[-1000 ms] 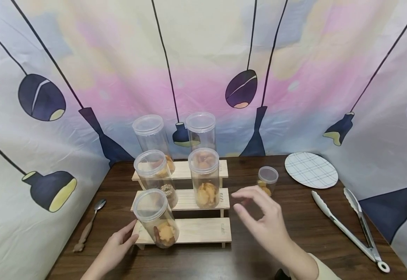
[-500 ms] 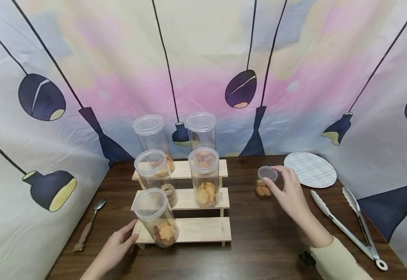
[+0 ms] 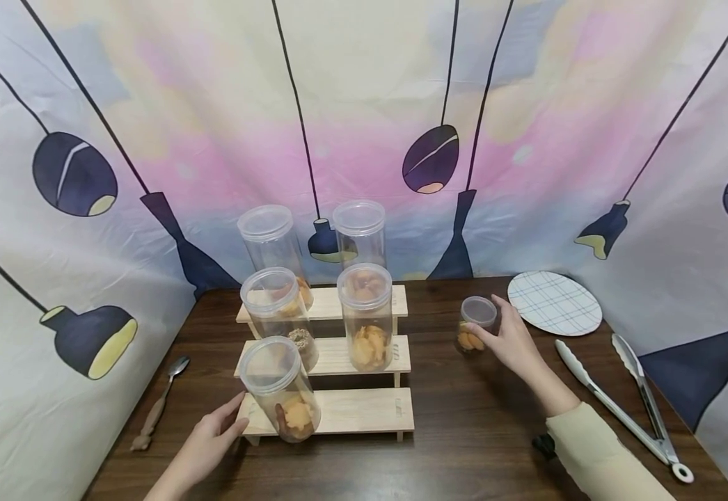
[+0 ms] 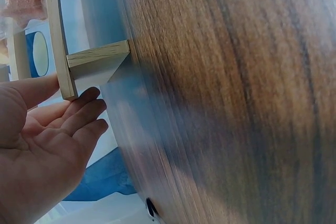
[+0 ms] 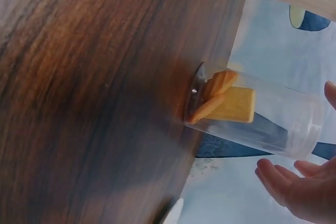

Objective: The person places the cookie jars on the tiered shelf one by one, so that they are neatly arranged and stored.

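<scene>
In the head view my left hand (image 3: 210,435) grips the left end of the lowest shelf of a pale wooden three-step rack (image 3: 364,410). The left wrist view shows the thumb above the plank and the fingers curled below it. At right, my right hand (image 3: 514,341) is spread around a small clear lidded jar of biscuits (image 3: 479,311), thumb across its front and index fingertip beside the lid. In the right wrist view the jar stands upright on the table, fingertips right at its lid.
Several tall lidded jars stand on the rack, including a front jar (image 3: 295,414) near my left hand. A spoon (image 3: 160,403) lies at left. A checked plate (image 3: 555,303) and metal tongs (image 3: 627,410) lie at right. A printed cloth (image 3: 364,104) hangs behind the table.
My right hand has moved from beside the rack rightward to the small jar, its thumb and fingers now spread around it. The left hand has stayed on the shelf end.
</scene>
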### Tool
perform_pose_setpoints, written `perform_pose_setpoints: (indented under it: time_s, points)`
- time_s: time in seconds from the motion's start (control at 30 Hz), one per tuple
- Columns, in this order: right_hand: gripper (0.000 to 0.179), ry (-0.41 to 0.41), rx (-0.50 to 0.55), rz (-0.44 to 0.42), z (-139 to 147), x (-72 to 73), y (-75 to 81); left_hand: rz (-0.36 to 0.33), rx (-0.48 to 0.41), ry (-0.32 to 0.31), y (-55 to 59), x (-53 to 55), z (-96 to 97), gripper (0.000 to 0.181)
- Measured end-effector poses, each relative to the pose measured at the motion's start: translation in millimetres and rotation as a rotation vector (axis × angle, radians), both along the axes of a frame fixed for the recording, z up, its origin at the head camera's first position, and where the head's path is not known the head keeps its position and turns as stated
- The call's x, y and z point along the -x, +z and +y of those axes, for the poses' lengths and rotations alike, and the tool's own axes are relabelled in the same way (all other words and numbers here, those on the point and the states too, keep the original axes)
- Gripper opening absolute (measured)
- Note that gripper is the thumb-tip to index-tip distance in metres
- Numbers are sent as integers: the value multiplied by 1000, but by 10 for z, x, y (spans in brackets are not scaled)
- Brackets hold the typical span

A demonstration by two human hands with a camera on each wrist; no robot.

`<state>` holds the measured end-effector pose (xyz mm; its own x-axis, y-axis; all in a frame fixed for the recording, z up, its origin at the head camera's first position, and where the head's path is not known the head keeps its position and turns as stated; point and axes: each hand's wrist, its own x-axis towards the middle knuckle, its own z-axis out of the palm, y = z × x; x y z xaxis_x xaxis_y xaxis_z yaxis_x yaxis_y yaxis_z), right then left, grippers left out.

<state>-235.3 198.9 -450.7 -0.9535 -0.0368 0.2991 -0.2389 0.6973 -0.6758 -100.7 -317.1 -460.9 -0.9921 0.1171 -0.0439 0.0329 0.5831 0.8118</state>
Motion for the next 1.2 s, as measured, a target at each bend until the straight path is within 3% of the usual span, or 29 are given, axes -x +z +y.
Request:
perform_pose_setpoints:
  time_s: [0.4, 0.8, 1.2]
  points:
    - [81, 0, 21, -24, 14, 19, -75, -25, -8, 3, -14, 2, -4, 55]
    - [71, -10, 112, -18, -2, 4, -106, -8, 4, -2, -4, 6, 7, 54]
    - [73, 9, 127, 17, -61, -159, 95, -5, 20, 9, 0, -4, -4, 54]
